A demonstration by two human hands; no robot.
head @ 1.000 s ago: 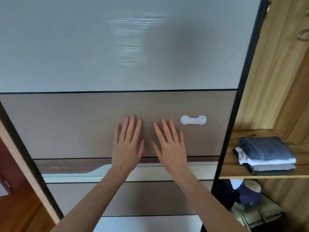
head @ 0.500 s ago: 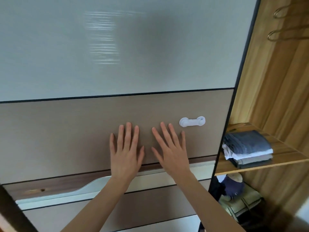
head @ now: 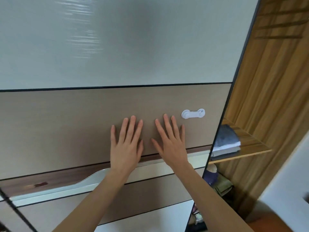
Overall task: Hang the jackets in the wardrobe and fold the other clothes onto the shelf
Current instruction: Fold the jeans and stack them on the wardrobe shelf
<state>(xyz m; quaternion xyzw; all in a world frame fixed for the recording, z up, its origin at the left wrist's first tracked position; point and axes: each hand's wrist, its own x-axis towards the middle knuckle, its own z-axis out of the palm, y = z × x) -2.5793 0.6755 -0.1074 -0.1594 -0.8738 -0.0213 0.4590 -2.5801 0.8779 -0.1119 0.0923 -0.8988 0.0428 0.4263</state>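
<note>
Wardrobe door (head: 83, 131), a wide sliding panel, fills most of the view: a smooth pale frosted band on top, a matte taupe band below it, each band edged by a thin dark line. Two hands lie flat on the taupe band, side by side and a little apart. The left hand (head: 125, 148) has its fingers straight and slightly spread, palm against the panel. The right hand (head: 170, 144) is the same, its fingers fanned a bit wider. Neither holds anything.

Just beyond the right hand's fingertips, up and to the right, sits one small white plastic latch (head: 193, 113), dumbbell-shaped with two round ends. Under both wrists runs a dark wood-grain strip and a long pale recessed handle (head: 66, 186) with a curved lip.

Right of the right hand, past the door's dark edge, the wardrobe's striped wooden interior is open. One wooden shelf (head: 250, 148) there carries one stack of folded clothes (head: 225, 141): grey-blue cloth on top, white and grey layers beneath. Below the shelf lie more soft items, blurred.
</note>
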